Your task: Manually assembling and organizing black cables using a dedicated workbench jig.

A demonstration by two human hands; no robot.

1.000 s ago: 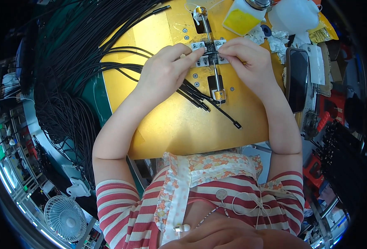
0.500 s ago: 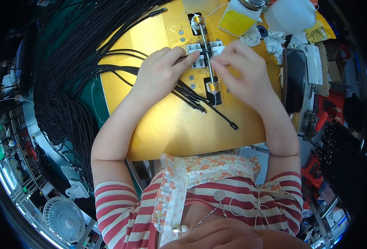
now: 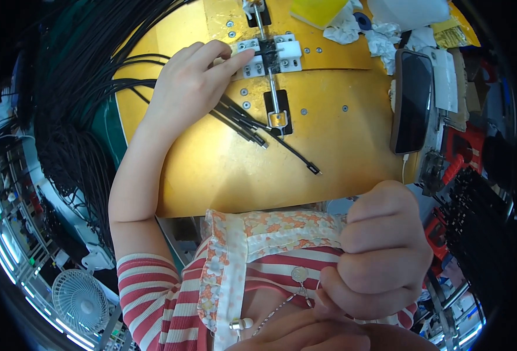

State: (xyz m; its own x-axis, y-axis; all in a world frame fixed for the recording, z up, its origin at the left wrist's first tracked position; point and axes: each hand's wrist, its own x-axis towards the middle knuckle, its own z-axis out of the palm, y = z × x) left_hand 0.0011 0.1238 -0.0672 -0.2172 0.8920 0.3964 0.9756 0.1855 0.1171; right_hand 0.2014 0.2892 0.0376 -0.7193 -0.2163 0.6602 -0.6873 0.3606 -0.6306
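Gold-coloured and bowed by the lens, the desk began just beyond a floral apron. Closest to the camera hung the right hand, raised in front of the apron and well apart from the fixture, its fingers folded closed; whether anything was tucked inside could not be told. Past the near edge lay black cables, their plug ends loose on the gold surface, one pointing farther right than the rest. Beyond these ends, the left hand reached over the cables, its index finger stretched to a fixture of white blocks, where a short dark piece sat across the middle; whether the fingers gripped it or only pressed beside it could not be told. Judging by that pose, the step in hand was steadying a cable at the fixture, and the next move seemed to call for keeping it in line until the right hand could join in. Off to the right rested a dark phone; farther back were crumpled paper and a white container.
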